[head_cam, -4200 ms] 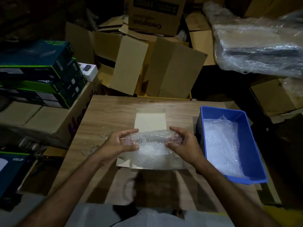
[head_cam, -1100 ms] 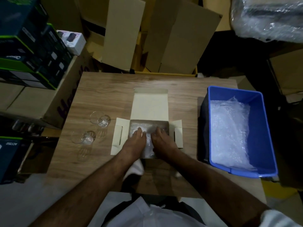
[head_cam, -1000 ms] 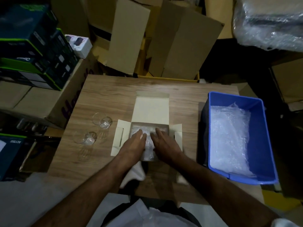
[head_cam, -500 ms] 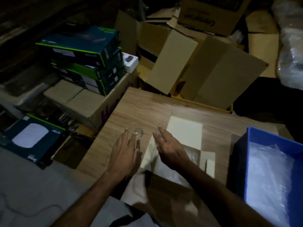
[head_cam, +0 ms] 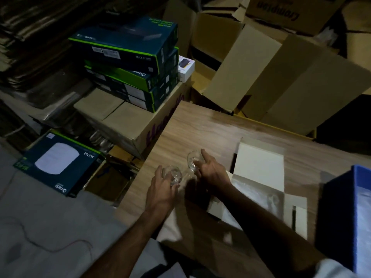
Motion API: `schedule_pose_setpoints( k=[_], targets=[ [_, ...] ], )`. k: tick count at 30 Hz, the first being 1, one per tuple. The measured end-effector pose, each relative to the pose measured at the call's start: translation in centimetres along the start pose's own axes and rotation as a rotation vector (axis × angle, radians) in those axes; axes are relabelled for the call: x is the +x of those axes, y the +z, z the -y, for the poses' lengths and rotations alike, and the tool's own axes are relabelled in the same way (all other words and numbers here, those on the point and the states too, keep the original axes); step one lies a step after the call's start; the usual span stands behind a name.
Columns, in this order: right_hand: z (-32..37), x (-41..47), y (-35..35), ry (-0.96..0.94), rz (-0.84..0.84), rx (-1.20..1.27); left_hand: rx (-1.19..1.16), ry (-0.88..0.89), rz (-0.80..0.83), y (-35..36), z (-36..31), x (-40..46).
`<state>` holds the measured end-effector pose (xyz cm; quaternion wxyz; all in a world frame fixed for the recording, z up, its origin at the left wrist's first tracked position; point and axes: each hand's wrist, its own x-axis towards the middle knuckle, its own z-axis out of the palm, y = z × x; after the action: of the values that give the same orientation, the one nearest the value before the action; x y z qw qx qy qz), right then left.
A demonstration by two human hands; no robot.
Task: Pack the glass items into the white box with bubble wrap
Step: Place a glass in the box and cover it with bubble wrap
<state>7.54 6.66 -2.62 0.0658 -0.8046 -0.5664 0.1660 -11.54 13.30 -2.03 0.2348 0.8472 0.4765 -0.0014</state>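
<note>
Two clear glasses sit at the left side of the wooden table. My left hand curls its fingers round the nearer glass. My right hand grips the farther glass, with its index finger stretched out past the rim. The white box lies open to the right of my hands, its lid flap folded back. Bubble wrap lines the inside of the box.
A blue bin holding more bubble wrap stands at the right edge of the table. Stacked dark product boxes rest on a cardboard carton left of the table. Open cardboard cartons crowd the space behind it.
Both hands left the bubble wrap inside the white box and moved left to the two glasses. Each hand now holds one. The view has swung to the left.
</note>
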Motion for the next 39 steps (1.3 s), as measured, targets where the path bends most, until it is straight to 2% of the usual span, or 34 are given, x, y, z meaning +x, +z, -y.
schedule_pose_setpoints(
  k=[7,29,39],
  targets=[
    [0.1,0.1,1.3,-0.023,-0.072,0.045,-0.018,0.069,-0.036,0.4,0.2,0.2],
    [-0.2,-0.5,1.0,-0.006,-0.030,0.009,0.129,0.108,-0.113,0.8,-0.1,-0.8],
    [-0.4,-1.9,0.7,-0.046,-0.062,-0.012,0.171,0.262,-0.221,1.2,-0.9,-1.9]
  ],
)
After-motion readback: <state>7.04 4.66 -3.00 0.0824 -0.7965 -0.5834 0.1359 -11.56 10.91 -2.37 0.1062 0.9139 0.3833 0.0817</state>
